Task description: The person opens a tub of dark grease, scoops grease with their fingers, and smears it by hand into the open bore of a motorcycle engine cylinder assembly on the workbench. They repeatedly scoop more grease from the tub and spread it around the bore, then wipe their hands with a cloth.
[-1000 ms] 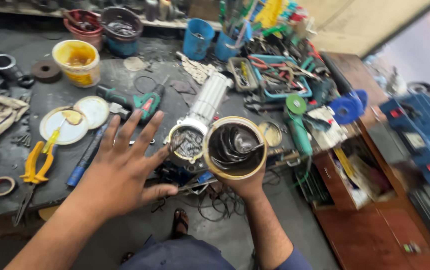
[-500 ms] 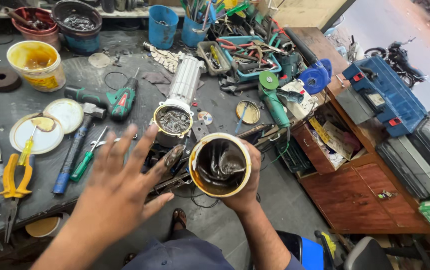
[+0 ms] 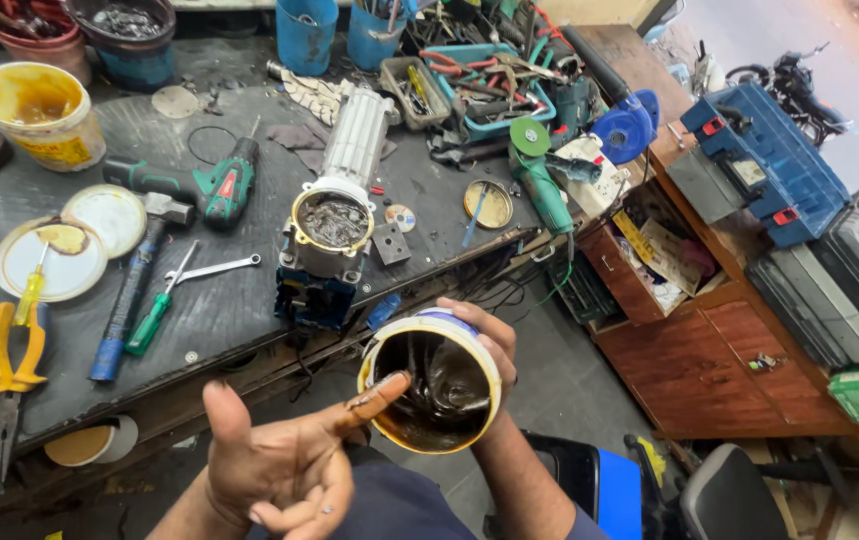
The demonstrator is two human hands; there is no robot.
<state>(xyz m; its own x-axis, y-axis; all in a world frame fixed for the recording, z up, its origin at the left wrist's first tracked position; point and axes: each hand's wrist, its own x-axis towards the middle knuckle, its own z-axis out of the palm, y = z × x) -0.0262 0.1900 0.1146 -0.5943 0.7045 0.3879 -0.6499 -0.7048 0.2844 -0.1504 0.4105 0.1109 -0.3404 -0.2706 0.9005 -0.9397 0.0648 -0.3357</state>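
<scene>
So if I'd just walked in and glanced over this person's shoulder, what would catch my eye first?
Probably the round yellow-rimmed tin of dark grease low in the middle, cupped in the right hand, with the left hand dipping a finger at its rim. Just above, on the cluttered black workbench, stands a silver ribbed motor housing with an open, greasy end. A yellow plastic bucket sits far left.

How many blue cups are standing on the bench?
2: one blue cup at the back edge, a second blue cup just right of it, full of tools. Clutter could hide more.
</scene>
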